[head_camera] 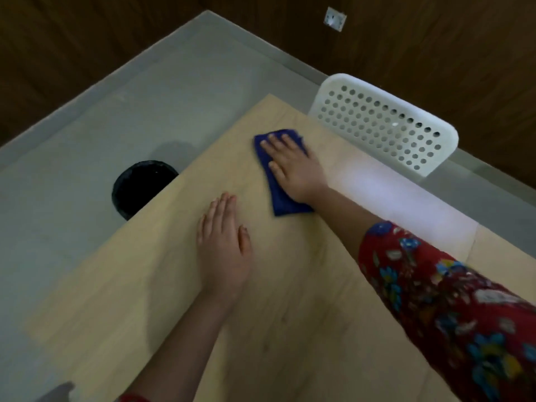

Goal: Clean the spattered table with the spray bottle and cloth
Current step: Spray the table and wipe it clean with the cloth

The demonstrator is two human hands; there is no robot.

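We are pressing our right grip (293, 169) flat on the cloth (282, 204) near the far corner of the worktop (290, 285), our left grip (223, 248) resting nearer and leftward; a chair (383, 123) is standing behind the worktop, a bin (139, 184) on the floor (145, 97) to its left

Table (290, 314): pale wood-grain top seen at an angle, one corner at the far end. A blue cloth (278, 198) lies flat near that end, folded into a long strip. The right hand (293, 166) rests on the cloth, fingers straight. The left hand (223, 245) lies palm-down on bare wood, near the cloth but apart. A pale glare patch runs along the right edge.
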